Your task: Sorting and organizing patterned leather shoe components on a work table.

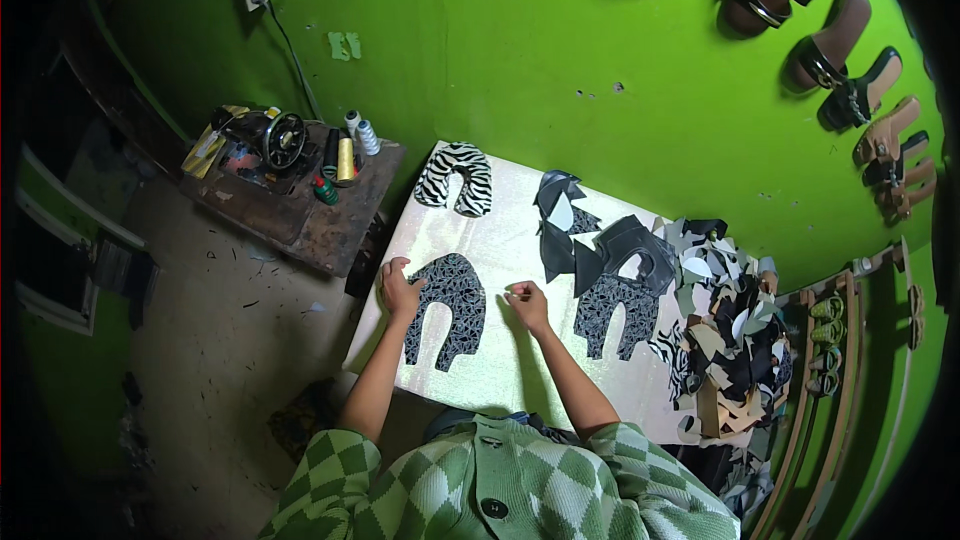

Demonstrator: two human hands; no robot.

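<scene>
1. The left hand (399, 290) lies flat, fingers spread, pressing the left edge of a dark patterned horseshoe-shaped cutout (449, 310) on the white table (510, 240).
2. The right hand (530, 305) rests just right of it, pinching something small; what it is, I cannot tell.
3. A zebra-striped cutout (457, 178) lies farther back.

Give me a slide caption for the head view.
Left hand pins a dark horseshoe-shaped cutout on the table; right hand rests beside it.

Both hands reach forward, left hand (401, 289) flat, right hand (529, 305) seemingly pinched.
</scene>
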